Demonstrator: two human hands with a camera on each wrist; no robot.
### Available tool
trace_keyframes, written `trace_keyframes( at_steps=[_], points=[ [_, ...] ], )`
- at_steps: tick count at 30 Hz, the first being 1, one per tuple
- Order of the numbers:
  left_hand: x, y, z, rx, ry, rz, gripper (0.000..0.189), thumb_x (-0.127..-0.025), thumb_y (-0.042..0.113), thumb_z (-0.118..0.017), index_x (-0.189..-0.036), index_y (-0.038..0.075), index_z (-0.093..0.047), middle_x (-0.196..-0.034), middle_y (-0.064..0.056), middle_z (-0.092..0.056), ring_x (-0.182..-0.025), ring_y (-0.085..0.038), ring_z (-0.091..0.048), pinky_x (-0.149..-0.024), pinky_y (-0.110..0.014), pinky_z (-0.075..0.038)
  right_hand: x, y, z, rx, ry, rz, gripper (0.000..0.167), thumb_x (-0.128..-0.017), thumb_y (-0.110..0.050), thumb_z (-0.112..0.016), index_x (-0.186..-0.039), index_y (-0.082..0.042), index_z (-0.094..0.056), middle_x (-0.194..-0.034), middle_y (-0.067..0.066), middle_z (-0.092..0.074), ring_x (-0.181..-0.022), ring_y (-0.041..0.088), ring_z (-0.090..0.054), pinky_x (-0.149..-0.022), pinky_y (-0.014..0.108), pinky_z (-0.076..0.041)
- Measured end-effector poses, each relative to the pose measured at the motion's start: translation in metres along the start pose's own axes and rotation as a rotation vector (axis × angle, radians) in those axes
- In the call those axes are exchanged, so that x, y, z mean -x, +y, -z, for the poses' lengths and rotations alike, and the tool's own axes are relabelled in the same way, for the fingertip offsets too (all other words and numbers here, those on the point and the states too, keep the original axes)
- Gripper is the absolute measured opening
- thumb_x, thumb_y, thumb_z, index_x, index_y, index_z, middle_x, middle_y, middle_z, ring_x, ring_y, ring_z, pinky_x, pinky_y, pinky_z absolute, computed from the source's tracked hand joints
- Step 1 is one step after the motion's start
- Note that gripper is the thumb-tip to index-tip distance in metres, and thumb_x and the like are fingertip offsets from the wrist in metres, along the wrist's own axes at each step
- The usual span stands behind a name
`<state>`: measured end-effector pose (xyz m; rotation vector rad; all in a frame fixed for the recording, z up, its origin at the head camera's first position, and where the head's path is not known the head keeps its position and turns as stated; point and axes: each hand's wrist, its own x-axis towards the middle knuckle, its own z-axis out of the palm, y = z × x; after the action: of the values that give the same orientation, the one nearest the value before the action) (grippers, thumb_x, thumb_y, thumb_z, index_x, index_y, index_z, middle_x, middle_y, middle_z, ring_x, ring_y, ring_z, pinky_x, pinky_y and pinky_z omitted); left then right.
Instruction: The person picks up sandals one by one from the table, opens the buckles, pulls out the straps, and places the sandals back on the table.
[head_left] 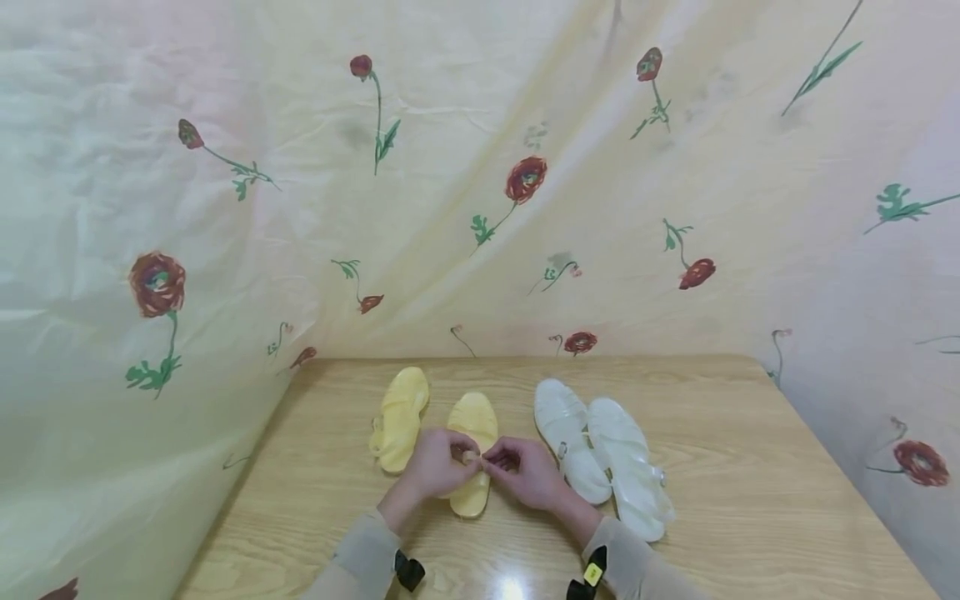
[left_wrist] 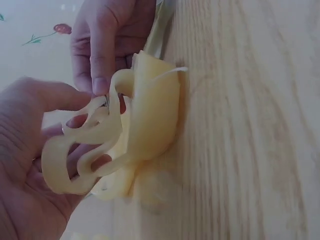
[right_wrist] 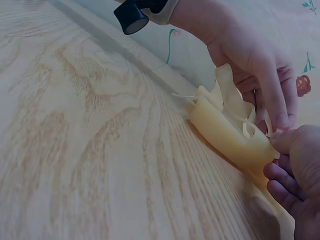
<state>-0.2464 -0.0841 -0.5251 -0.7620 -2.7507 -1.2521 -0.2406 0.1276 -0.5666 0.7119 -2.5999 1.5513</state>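
Note:
A yellow jelly sandal (head_left: 473, 412) lies at the middle of the table, toe pointing away. My left hand (head_left: 442, 463) holds its ankle strap (left_wrist: 56, 165), thumb and index finger pinching near a small metal buckle part (left_wrist: 106, 101). From the other side, my right hand (head_left: 528, 473) pinches the strap by the buckle, fingertips meeting those of the left. In the right wrist view both thumbs come together over the sandal's side (right_wrist: 235, 137). A thin pale thread-like strip (left_wrist: 172, 70) sticks out at the heel end.
Left of my hands lies the other yellow sandal (head_left: 405, 412). Two white jelly sandals, one nearer (head_left: 626, 458) and one behind (head_left: 558, 408), lie on the right. The wooden table (head_left: 750, 517) meets a flower-printed cloth (head_left: 450, 208) at the back and sides.

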Motion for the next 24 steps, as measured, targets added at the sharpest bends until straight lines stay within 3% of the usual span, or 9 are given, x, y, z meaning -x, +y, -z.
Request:
trace_keyframes(
  at_steps=[7,14,18,24],
  points=[
    [-0.004,0.000,0.001,-0.052,-0.034,-0.049,0.008,-0.093,0.018,-0.084,-0.097,0.012,-0.085,-0.091,-0.001,-0.082,-0.076,0.001,-0.065,-0.070,-0.017,-0.056,0.001,0.001,0.001,0.001,0.002,0.006,0.004,-0.098,-0.019,-0.078,-0.102,-0.017,-0.079,-0.093,-0.004,-0.079,-0.083,0.001,-0.071,-0.077,0.022,-0.061],
    [-0.002,-0.004,-0.003,-0.018,-0.008,-0.083,0.009,-0.093,0.018,-0.083,-0.099,0.013,-0.085,-0.094,-0.002,-0.082,-0.079,-0.004,-0.068,-0.073,-0.019,-0.057,0.002,0.003,0.000,-0.056,0.015,0.025,0.005,-0.097,-0.015,-0.079,-0.099,-0.011,-0.076,-0.095,0.004,-0.079,-0.085,0.005,-0.073,-0.078,0.023,-0.063],
    [0.000,-0.006,-0.005,0.036,0.026,-0.053,0.010,-0.092,0.018,-0.083,-0.100,0.012,-0.085,-0.094,-0.003,-0.082,-0.081,-0.007,-0.071,-0.076,-0.021,-0.059,0.003,0.004,0.000,-0.091,0.021,0.033,0.004,-0.096,-0.008,-0.077,-0.097,-0.008,-0.074,-0.095,0.007,-0.079,-0.085,0.009,-0.074,-0.079,0.024,-0.063],
    [0.002,-0.010,-0.004,0.227,0.091,0.069,0.011,-0.097,0.016,-0.079,-0.100,0.006,-0.083,-0.098,-0.008,-0.083,-0.084,-0.011,-0.077,-0.075,-0.018,-0.060,0.002,0.004,-0.002,-0.106,0.037,-0.009,0.005,-0.095,-0.006,-0.076,-0.098,-0.008,-0.074,-0.094,0.007,-0.077,-0.084,0.005,-0.071,-0.078,0.023,-0.063]
  ],
)
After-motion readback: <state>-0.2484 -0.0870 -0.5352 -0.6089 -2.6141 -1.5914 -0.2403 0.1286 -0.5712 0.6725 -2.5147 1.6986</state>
